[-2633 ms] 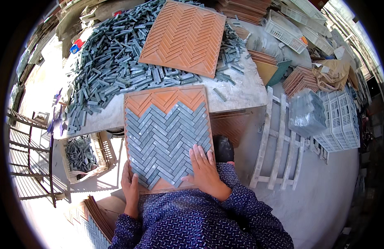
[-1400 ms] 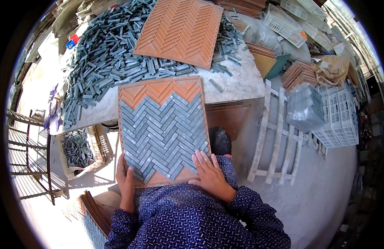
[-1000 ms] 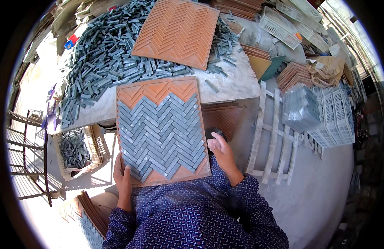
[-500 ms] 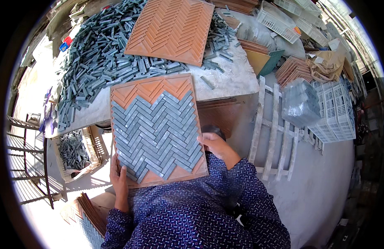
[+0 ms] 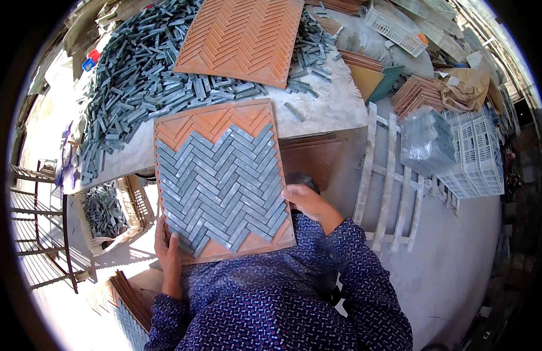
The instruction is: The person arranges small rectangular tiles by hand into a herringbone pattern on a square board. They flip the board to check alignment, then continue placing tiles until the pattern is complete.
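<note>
An orange-brown mould tray [image 5: 224,115] with herringbone grooves rests tilted between my lap and the table edge. Grey-green stone strips [image 5: 221,184] fill most of it in a zigzag pattern; grooves at its top stay bare, as do its bottom corners. My left hand [image 5: 168,251] grips the lower left edge, thumb in front. On the right edge, my right hand [image 5: 309,202] holds the tray with the fingers partly behind it. Beyond, a second mould tray [image 5: 239,41] with bare grooves lies on a big heap of loose stone strips [image 5: 136,82].
The heap covers a pale table [image 5: 335,111]. Below left stands a crate [image 5: 133,202] of strips, beside a metal rack [image 5: 43,225]. Stacked filled trays [image 5: 122,304] lean at lower left. To the right are a wooden pallet [image 5: 376,181], a wrapped bundle [image 5: 426,143] and white crates [image 5: 473,155].
The view has shifted slightly. Both hands keep their hold on the tray, and the strips in it look the same.
</note>
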The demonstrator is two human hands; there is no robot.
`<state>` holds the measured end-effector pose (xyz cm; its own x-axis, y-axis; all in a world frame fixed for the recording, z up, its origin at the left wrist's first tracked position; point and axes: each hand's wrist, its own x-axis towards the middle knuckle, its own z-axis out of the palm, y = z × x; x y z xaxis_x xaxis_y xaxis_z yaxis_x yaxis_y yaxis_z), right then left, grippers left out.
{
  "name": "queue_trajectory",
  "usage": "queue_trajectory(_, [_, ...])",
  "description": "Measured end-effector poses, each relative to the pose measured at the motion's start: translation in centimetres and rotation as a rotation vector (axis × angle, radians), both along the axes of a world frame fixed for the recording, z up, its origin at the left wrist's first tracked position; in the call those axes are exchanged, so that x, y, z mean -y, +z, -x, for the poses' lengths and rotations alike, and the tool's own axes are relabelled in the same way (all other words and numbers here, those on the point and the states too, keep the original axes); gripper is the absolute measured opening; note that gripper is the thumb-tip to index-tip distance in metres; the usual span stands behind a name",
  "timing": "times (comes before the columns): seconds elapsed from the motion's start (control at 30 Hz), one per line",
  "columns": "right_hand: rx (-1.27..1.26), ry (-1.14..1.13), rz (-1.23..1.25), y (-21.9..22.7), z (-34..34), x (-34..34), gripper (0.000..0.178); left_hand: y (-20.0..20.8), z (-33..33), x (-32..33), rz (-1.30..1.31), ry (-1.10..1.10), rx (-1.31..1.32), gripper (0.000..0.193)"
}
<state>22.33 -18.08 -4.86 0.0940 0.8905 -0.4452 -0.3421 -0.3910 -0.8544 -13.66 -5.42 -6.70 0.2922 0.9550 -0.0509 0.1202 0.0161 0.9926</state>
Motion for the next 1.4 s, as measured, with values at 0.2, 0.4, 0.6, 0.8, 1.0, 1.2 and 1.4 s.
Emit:
queue_trajectory(0.2, [0.133,-0.001,0.022,1.0,1.9,-0.7,0.021,0.1,0.4,-0.2,-0.011,0.003,-0.028,0.053])
queue_trajectory(0.4, [0.224,0.043,-0.055,-0.1,1.4,-0.2,0.028,0.1,0.5,-0.1,-0.002,0.009,-0.012,0.054])
queue_trajectory(0.6, [0.236,0.005,-0.1,-1.8,1.0,1.0,0.033,2.7,-2.1,0.9,0.033,-0.003,-0.03,0.055])
queue_trajectory(0.8, [0.201,-0.008,-0.075,-0.5,0.9,1.0,0.034,-0.5,-0.9,0.5,-0.006,-0.005,-0.023,0.054])
queue_trajectory(1.0, [0.402,-0.024,-0.122,-2.3,2.3,0.4,0.045,0.5,0.3,-0.2,-0.002,0.019,-0.007,0.053])
queue_trajectory(1.2, [1.236,-0.189,-0.204,3.8,4.2,1.4,0.05,0.8,0.1,0.4,-0.022,-0.016,-0.045,0.054])
queue_trajectory(1.4, [1.147,-0.123,-0.189,4.3,5.0,1.0,0.035,-0.1,0.4,0.0,0.022,0.012,0.015,0.054])
